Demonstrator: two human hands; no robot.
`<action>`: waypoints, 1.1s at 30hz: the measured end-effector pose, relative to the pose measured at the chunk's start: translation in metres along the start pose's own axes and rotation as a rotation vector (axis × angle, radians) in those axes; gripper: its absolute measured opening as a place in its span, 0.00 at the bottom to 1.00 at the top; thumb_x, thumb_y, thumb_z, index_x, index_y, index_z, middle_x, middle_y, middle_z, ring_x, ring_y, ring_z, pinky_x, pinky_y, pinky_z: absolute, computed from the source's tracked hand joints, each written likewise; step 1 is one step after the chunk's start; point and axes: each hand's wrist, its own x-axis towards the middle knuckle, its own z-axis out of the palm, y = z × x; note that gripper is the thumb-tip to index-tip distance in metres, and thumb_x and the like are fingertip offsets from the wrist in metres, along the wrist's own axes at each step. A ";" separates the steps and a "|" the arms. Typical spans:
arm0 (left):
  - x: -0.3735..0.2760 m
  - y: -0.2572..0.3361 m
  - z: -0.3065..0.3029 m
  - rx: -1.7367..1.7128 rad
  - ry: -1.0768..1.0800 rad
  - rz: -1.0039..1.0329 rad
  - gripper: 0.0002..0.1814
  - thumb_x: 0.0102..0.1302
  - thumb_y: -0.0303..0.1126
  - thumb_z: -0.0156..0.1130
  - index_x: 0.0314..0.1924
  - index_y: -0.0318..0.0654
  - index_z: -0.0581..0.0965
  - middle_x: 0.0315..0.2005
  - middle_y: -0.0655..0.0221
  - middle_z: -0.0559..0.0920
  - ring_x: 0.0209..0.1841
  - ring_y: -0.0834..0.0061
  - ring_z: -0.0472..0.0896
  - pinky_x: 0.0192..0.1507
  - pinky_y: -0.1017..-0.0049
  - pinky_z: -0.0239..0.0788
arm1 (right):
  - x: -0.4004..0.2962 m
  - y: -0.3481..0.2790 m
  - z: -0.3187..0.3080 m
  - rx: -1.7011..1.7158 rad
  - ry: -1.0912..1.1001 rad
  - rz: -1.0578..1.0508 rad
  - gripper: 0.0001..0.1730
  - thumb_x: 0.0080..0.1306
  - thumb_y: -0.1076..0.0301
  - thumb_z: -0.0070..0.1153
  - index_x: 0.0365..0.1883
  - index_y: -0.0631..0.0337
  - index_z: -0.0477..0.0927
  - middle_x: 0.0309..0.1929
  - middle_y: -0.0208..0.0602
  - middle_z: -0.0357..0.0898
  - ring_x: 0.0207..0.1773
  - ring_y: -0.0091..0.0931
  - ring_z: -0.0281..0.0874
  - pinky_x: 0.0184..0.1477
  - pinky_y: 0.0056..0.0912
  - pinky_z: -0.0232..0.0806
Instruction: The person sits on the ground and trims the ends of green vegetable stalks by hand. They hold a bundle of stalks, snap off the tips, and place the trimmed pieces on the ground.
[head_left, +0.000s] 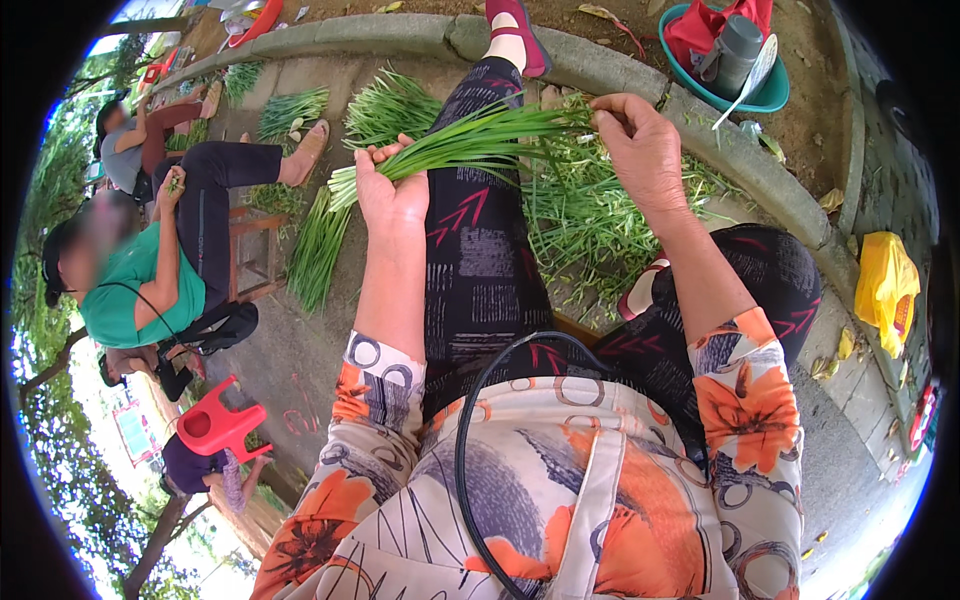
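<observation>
A bunch of green garlic chives (465, 142) lies across my left hand (394, 180), whose fingers curl round it near the pale stem ends. At the leaf tips, my right hand (641, 142) has thumb and forefinger pinched together at the far end of the bunch; whether a leaf is between them is hard to tell. Below my right hand spreads a loose heap of leaves and trimmings (592, 210) on the ground. One chive pile (390, 109) rests beyond my left hand, and another bundle (319, 255) lies to its left on the pavement.
A curved stone kerb (585, 56) runs beyond my feet. Past it stands a teal basin (780, 90) with a grey flask (735, 56) and red cloth. A yellow plastic bag (885, 285) lies at right. At left are a seated person in green (142, 285), other people and a red plastic stool (244, 424).
</observation>
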 end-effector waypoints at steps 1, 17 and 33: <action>0.000 0.000 0.000 -0.001 -0.007 -0.007 0.16 0.71 0.39 0.43 0.25 0.41 0.64 0.15 0.75 0.61 0.20 0.77 0.64 0.41 0.68 0.71 | -0.001 0.000 0.001 -0.011 -0.015 -0.009 0.07 0.60 0.72 0.52 0.35 0.64 0.79 0.26 0.32 0.79 0.28 0.18 0.71 0.36 0.22 0.66; 0.002 -0.002 0.000 0.017 -0.042 0.003 0.16 0.72 0.40 0.42 0.26 0.40 0.63 0.16 0.74 0.62 0.21 0.77 0.64 0.42 0.68 0.70 | -0.002 0.017 0.014 -0.101 -0.098 -0.142 0.08 0.62 0.71 0.47 0.37 0.61 0.78 0.25 0.38 0.77 0.27 0.27 0.75 0.36 0.28 0.68; 0.000 -0.002 -0.002 0.002 -0.029 -0.022 0.19 0.72 0.42 0.41 0.24 0.41 0.63 0.15 0.75 0.61 0.20 0.76 0.64 0.42 0.68 0.70 | -0.031 0.029 0.024 -0.768 -0.811 0.124 0.22 0.58 0.62 0.53 0.49 0.64 0.74 0.49 0.49 0.75 0.50 0.42 0.74 0.52 0.41 0.66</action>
